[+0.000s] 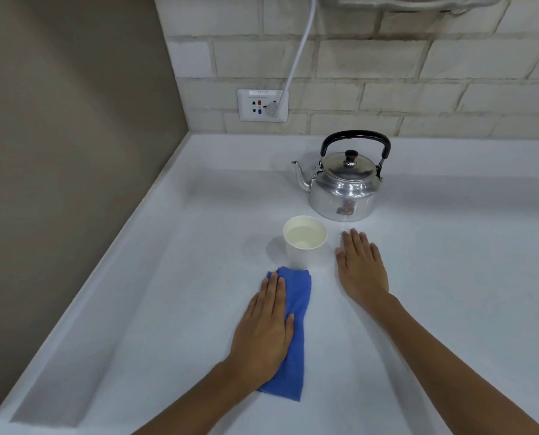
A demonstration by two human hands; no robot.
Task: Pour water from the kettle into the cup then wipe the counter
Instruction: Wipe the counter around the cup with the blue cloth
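Observation:
A shiny metal kettle [345, 186] with a black handle stands upright at the back of the white counter [434, 293], its spout pointing left. In front of it sits a white paper cup [304, 241] with water inside. A folded blue cloth [295, 334] lies on the counter just in front of the cup, its far end touching the cup's base. My left hand [265, 328] lies flat on the cloth, fingers together, pressing it down. My right hand [361, 266] rests flat on the bare counter to the right of the cup, holding nothing.
A grey wall [58, 152] closes the left side, with a raised counter lip along it. The brick back wall holds a socket plate [263, 105] with a white cable [299, 54] plugged in, running upward.

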